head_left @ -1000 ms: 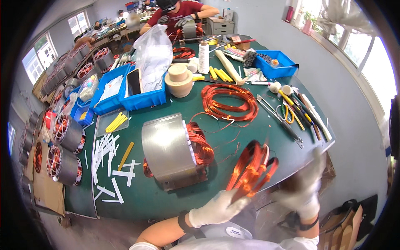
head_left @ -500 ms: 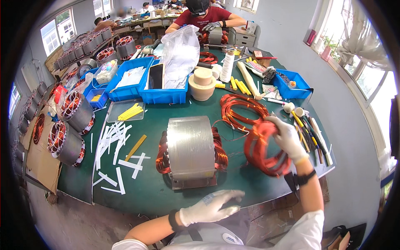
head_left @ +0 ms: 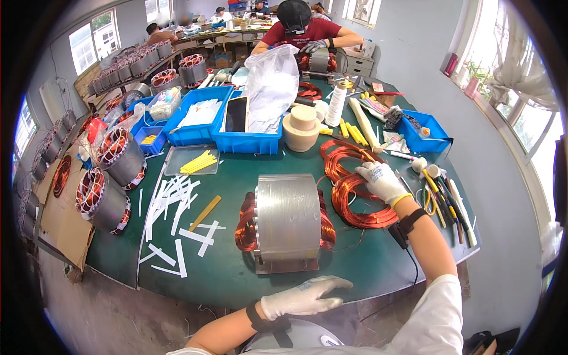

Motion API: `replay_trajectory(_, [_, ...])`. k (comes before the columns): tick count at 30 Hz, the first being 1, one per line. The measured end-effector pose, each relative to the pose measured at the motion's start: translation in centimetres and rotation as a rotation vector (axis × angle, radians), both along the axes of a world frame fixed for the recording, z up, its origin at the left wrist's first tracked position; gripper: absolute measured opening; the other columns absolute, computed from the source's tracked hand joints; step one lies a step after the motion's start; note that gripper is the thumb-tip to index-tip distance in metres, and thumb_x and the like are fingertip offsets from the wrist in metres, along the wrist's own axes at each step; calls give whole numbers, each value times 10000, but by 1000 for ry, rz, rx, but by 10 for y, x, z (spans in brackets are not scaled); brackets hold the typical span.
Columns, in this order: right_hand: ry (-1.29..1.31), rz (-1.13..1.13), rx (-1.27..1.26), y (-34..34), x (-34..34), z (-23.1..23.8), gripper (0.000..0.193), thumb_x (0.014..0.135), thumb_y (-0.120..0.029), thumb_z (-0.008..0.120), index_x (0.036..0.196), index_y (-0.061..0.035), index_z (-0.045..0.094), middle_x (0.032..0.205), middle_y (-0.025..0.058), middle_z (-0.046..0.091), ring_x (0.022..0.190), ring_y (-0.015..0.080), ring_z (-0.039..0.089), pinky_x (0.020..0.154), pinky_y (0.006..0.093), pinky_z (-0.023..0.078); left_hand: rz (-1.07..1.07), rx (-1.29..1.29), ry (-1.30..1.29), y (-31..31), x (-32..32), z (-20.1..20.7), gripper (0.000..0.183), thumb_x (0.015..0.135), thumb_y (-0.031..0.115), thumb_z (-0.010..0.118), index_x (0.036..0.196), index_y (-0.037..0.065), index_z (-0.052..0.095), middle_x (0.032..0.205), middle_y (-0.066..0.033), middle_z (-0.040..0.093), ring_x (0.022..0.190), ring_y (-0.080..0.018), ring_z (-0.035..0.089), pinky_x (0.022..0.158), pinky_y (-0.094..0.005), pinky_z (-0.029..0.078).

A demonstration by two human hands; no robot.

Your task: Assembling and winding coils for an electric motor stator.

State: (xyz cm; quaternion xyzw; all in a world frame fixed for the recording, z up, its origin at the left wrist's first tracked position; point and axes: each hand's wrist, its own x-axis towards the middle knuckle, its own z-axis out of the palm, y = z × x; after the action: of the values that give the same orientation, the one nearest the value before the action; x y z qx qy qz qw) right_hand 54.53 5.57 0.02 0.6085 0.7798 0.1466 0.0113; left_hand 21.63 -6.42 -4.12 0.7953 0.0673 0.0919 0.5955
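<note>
My right hand [head_left: 383,182], in a white glove, is closed at the upper edge of a coil of copper wire [head_left: 348,208] that lies on the green table; its fingertips are partly hidden. A second copper coil [head_left: 332,158] lies just beyond, overlapping it. My left hand [head_left: 306,297], gloved too, hovers at the near table edge with fingers stretched, thumb apart and nothing held. Before it stands a metal stator core [head_left: 287,218] on its side, copper windings [head_left: 245,231] bulging from both ends. A flat plate [head_left: 288,265] shows under it.
White strips [head_left: 171,198] and a yellow stick [head_left: 205,213] lie left of the core. Blue bins [head_left: 248,144], a cream stepped pot [head_left: 300,131] and a thread cone [head_left: 336,105] stand behind. Hand tools [head_left: 442,195] line the right edge. Across the table a person [head_left: 299,32] works on another core.
My right hand has lowered the raised coil onto the table, beside the other coil. My left hand stays near the front edge, still open. The whole view has shifted slightly.
</note>
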Motion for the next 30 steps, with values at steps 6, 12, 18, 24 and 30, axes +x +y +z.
replay_trajectory(6, [211,41,93,-60,-7,44,484,731,-42,643,1208,-108,607,955,111,652,929,288,621,781,410,484,-20,-26,-8,-1,1,2,507,964,328,527,1342,-6,469,1346,-198,504,1273,-302,473,1072,-388,361])
replay_trajectory(12, [134,189,304,-171,-48,25,431,636,-131,689,1066,-137,673,703,4,474,685,208,511,702,369,459,205,292,-452,-6,2,10,697,878,268,671,1433,12,336,1336,-213,502,1245,-373,477,1041,-450,386])
replay_trajectory(18, [152,135,492,-232,-59,7,410,611,-141,688,1020,-175,690,791,-15,420,729,168,480,809,390,483,342,608,-218,-20,41,40,786,799,279,719,1397,-54,332,1290,-255,502,1186,-420,501,988,-480,415])
replay_trajectory(24, [167,-189,575,-232,-76,25,406,622,-157,783,1016,-171,687,917,-2,534,913,228,509,898,423,433,117,476,-341,-22,68,23,370,893,319,645,1025,-23,602,772,-146,593,773,-359,596,749,-426,491])
replay_trajectory(30, [804,-723,850,-255,-95,-1,614,723,-10,725,1286,-27,482,1101,132,551,1033,261,525,901,366,436,-22,179,-62,-31,80,29,468,956,431,561,1000,-34,562,740,-148,568,658,-297,541,655,-379,463])
